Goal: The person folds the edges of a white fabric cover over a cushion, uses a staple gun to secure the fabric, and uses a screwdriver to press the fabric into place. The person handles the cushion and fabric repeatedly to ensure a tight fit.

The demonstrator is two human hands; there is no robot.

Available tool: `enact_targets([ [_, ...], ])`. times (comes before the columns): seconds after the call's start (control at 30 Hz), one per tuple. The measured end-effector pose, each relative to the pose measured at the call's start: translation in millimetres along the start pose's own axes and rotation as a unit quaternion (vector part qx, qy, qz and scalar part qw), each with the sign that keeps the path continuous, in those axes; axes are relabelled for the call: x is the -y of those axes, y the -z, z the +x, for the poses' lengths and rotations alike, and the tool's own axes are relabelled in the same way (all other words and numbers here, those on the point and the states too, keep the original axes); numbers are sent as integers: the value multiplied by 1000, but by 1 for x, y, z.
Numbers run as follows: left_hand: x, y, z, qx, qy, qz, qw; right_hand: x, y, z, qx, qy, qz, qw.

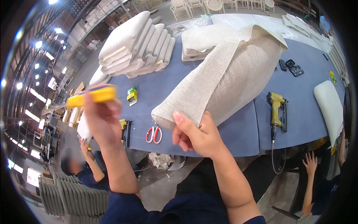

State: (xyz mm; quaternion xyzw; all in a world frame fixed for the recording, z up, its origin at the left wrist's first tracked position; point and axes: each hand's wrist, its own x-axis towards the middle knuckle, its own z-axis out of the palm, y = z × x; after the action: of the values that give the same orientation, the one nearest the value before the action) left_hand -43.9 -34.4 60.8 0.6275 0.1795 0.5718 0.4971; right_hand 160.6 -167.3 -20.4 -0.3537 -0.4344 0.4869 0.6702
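Left grip (102,119): wrapped around a blurred yellow-handled tool (91,97) at nine o'clock.
Right grip (199,136): pinched beige woven fabric (194,93), thumb uppermost.
Fabric-wrapped cushion (244,71): lay toward one o'clock, above the blue counter (238,136).
Scissors (150,135): lay toward eight o'clock.
Pneumatic staple gun (276,108): lay at three o'clock.

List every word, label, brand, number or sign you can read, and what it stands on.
Wording is not copied out here.
Green-yellow box: small print, not clearly readable.
Yellow staple gun, right: small dark lettering.
Green-yellow packet, far right: too small to read.
Yellow tool in left hand: blurred, unreadable.
Beige cushion in right hand: no print visible.
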Motion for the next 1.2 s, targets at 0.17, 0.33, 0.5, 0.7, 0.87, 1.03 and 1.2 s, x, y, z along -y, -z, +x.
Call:
enact_targets([
  [0.17, -7, -16, 1, 100, 26, 157, 982, 0, 3, -1, -3, 4, -2, 1000],
  [0.33, 3, -18, -1, 88, 48, 57, 993, -1, 2, 3, 0, 9, -9, 1000],
  [0.5, -26, -12, 30, 128, -3, 169, 977, -5, 8, -1, 12, 10, -15, 1000],
  [0.7, -34, -43, 33, 239, 86, 343, 904, -7, 6, -1, 5, 17, -27, 999],
  [0.87, -46, -37, 53, 71, -85, 196, 974, -5, 9, 2, 13, 14, -34, 999],
  [1.03, -45, -40, 19, 267, 42, 345, 899, -11, 4, 0, 15, 14, -41, 999],
  [1.2, -41, -32, 10, 174, 5, 295, 939, -8, 7, 5, 12, 8, -45, 999],
])
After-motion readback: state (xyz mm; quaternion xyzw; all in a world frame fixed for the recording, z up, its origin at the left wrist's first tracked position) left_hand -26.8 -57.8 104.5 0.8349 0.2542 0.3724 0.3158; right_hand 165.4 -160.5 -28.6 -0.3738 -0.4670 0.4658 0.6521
